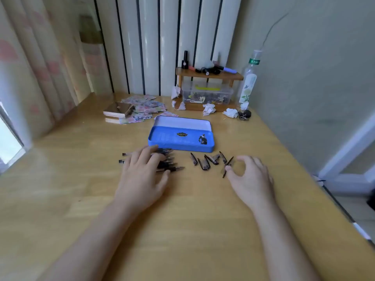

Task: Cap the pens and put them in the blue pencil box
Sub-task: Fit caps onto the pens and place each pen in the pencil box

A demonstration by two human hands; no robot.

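Note:
The blue pencil box [180, 138] lies open in the middle of the wooden table [182, 220], lid raised at the back. In front of it on the left lies a bunch of uncapped dark pens [169, 162], tips pointing right. My left hand [142, 175] rests flat across their barrels, fingers spread. To the right several loose dark pen caps [209, 161] are scattered on the table. My right hand [251, 177] hovers at the rightmost cap [228, 166], thumb and forefinger curved apart on either side of it, holding nothing.
Behind the box lie a small notebook [117, 111], patterned paper sheets [146, 107] and crumpled tissues [209, 109]. A wooden shelf [209, 75] with small bottles stands over a clear plastic case [207, 94]. A tall bottle [248, 82] stands at the back right by the wall.

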